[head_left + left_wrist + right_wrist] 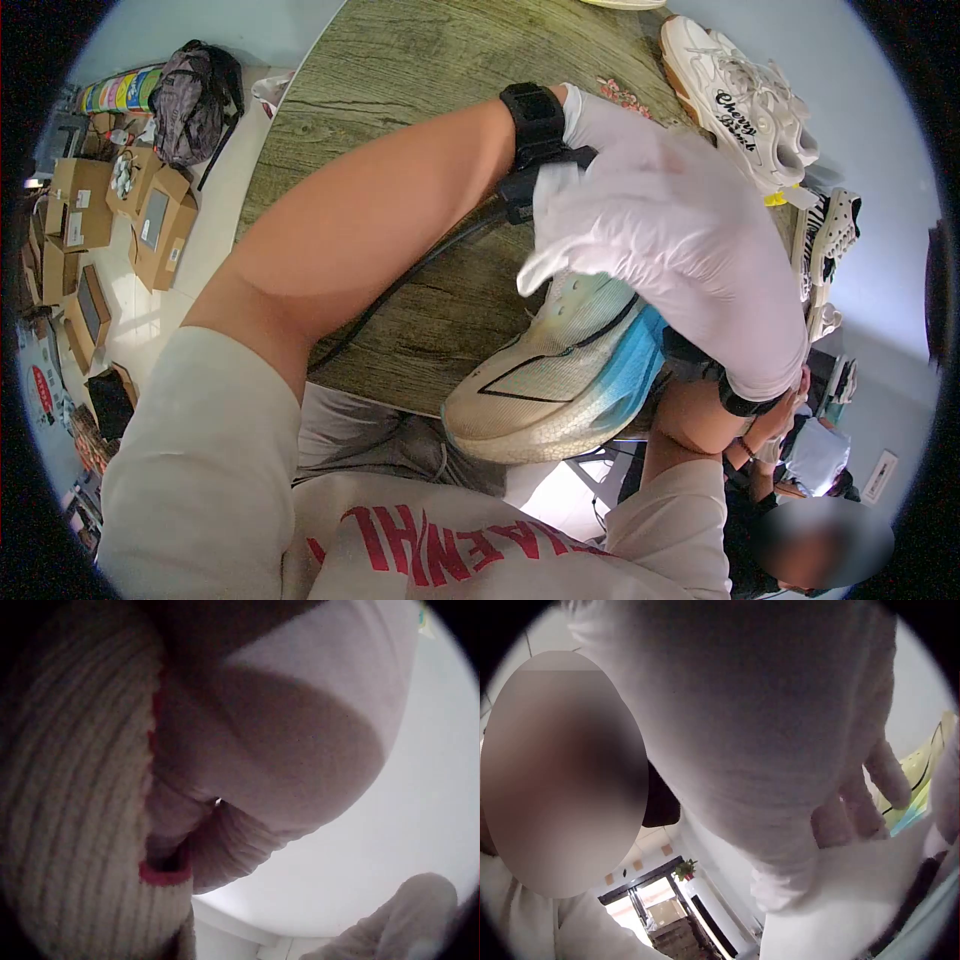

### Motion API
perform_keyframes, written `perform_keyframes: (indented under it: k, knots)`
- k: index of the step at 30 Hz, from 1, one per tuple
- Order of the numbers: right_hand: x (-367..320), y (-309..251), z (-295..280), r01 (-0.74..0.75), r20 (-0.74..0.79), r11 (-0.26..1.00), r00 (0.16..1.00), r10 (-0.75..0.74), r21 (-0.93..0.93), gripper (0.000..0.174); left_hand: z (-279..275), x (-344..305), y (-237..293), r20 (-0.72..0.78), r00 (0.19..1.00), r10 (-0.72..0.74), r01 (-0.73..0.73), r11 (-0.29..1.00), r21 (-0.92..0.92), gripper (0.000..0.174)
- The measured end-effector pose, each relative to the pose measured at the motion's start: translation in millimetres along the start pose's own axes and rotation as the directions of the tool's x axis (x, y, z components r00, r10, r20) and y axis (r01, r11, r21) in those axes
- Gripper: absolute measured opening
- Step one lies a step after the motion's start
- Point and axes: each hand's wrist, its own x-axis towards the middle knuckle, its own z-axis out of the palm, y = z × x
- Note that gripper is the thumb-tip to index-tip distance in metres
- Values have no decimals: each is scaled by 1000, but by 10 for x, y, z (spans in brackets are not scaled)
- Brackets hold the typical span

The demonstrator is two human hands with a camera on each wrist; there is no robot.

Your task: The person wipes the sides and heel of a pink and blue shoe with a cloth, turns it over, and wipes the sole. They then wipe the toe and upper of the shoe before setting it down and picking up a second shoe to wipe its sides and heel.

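A cream running shoe (545, 385) with a blue side and thin black lines lies toe down over the table's near edge. Both hands wear white gloves and overlap above its heel end. From the left reaches my left hand (625, 135); its fingers are hidden in the head view, and I cannot tell what they hold. My right hand (730, 270) bends over the shoe, thumb and fingers about a thin white cloth (840, 900). A blurred white flap hangs beside the left wrist strap (535, 120). Ribbed knit (75, 780) with a red edge fills the left wrist view's left side.
White sneakers (735, 105) with black lettering stand at the far right of the wooden table (400, 70), with more shoes beside them. A cable (400, 280) runs under my left arm. Boxes (165, 225) and a backpack (195, 105) are on the floor. Another person sits at right.
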Motion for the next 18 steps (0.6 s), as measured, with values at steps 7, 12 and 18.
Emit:
perform_keyframes:
  k: [7,12,18]
  knots:
    - [-10,-26,-21,-8,110,998,994,15,-65,16,82,-165,351,-103,994,-41,53,992,115,33]
    - [-39,-14,45,14,51,998,999,-10,-67,16,65,194,-280,-141,984,112,3,774,633,34]
    - [-34,-76,2,-24,131,991,990,42,-132,11,126,-182,317,-152,983,103,-54,954,296,31]
